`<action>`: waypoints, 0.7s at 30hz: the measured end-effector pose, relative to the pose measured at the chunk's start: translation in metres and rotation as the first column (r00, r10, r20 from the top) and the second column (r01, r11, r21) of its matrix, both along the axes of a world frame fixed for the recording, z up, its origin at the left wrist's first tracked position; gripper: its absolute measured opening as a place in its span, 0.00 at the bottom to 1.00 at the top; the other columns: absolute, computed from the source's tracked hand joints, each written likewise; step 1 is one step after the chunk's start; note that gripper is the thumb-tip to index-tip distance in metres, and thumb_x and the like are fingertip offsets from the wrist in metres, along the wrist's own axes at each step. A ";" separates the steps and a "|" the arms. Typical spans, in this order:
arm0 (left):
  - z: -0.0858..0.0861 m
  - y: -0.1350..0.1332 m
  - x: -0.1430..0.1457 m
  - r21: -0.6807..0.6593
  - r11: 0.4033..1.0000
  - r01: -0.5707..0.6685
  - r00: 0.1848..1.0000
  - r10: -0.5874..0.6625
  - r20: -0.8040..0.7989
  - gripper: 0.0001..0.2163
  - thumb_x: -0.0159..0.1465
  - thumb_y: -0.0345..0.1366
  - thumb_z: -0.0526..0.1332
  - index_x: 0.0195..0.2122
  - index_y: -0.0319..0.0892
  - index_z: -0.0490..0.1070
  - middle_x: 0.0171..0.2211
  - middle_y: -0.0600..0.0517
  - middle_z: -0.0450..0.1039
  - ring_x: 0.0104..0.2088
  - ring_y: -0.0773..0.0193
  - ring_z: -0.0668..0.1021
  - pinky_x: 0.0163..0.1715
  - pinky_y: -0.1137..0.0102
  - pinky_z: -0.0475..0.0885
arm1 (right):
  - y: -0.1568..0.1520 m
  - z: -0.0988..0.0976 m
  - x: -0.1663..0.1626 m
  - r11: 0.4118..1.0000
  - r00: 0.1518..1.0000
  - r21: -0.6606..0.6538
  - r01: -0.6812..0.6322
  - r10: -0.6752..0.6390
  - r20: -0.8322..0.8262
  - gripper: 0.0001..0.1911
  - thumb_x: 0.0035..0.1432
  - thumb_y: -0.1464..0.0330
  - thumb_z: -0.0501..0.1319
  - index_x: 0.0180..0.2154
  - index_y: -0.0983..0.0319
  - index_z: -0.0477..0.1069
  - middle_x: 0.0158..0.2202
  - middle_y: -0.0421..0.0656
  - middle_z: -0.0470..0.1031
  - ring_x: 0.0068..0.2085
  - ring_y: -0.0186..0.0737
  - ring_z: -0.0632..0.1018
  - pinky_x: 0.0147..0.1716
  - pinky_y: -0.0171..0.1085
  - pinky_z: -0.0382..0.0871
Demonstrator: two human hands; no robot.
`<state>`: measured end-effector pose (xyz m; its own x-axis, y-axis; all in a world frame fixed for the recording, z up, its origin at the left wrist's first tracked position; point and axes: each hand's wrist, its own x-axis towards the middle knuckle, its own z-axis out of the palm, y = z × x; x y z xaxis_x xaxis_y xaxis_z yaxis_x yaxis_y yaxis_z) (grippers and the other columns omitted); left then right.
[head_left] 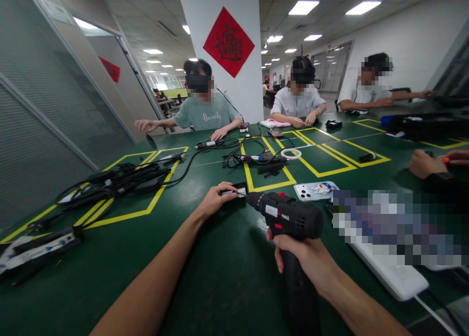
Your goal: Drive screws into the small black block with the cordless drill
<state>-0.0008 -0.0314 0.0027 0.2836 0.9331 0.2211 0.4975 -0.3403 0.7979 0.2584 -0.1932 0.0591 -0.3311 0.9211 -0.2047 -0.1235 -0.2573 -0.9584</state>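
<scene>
My right hand is wrapped around the grip of a black cordless drill with red accents. The drill points left, its chuck close to my left hand. My left hand has its fingers closed on a small black open-topped case with something pale inside. The drill's thin bit reaches toward that case near my fingertips; whether it touches is too small to tell. Just beyond the drill lies a phone in a cartoon-patterned case.
Tangled black cables and devices cover the left of the green table. More cables and a white ring-shaped roll lie ahead. A white power strip is at right. Several people sit around; one person's hands are at right.
</scene>
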 end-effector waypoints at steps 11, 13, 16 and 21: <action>-0.004 0.005 -0.004 0.001 1.000 0.028 0.999 -0.028 0.027 0.15 0.52 0.46 0.63 0.36 0.43 0.74 0.48 0.49 0.67 0.49 0.56 0.69 0.53 0.62 0.60 | 0.000 -0.005 -0.004 0.998 0.999 0.055 -0.021 0.018 0.050 0.09 0.54 0.67 0.55 0.36 0.65 0.69 0.17 0.37 0.67 0.21 0.32 0.68 0.26 0.32 0.62; -0.003 0.004 -0.004 0.002 0.999 0.032 0.999 -0.032 0.028 0.15 0.52 0.46 0.63 0.36 0.43 0.74 0.48 0.48 0.67 0.49 0.56 0.70 0.53 0.61 0.61 | 0.001 -0.005 -0.006 0.997 0.998 0.068 -0.023 0.019 0.059 0.10 0.54 0.67 0.54 0.36 0.65 0.69 0.17 0.37 0.66 0.20 0.31 0.68 0.25 0.32 0.62; -0.002 0.004 -0.004 0.005 1.000 0.027 0.999 -0.027 0.022 0.15 0.52 0.46 0.63 0.36 0.43 0.74 0.47 0.48 0.67 0.49 0.56 0.69 0.53 0.61 0.60 | 0.001 -0.003 -0.008 0.997 0.997 0.080 -0.013 0.007 0.081 0.09 0.54 0.67 0.54 0.35 0.64 0.69 0.16 0.36 0.66 0.20 0.32 0.68 0.25 0.32 0.63; -0.004 0.005 -0.002 0.029 0.999 0.030 0.999 -0.030 0.018 0.15 0.50 0.46 0.63 0.36 0.44 0.74 0.45 0.48 0.69 0.49 0.56 0.69 0.52 0.61 0.61 | 0.002 0.006 -0.014 0.995 0.980 0.098 -0.029 0.009 0.201 0.09 0.53 0.66 0.56 0.33 0.64 0.68 0.18 0.37 0.67 0.20 0.32 0.69 0.24 0.32 0.63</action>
<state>-0.0031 -0.0268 -0.0012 0.3070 0.9174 0.2532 0.4716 -0.3777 0.7968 0.2443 -0.1916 0.0649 -0.3102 0.9342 -0.1761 0.0774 -0.1598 -0.9841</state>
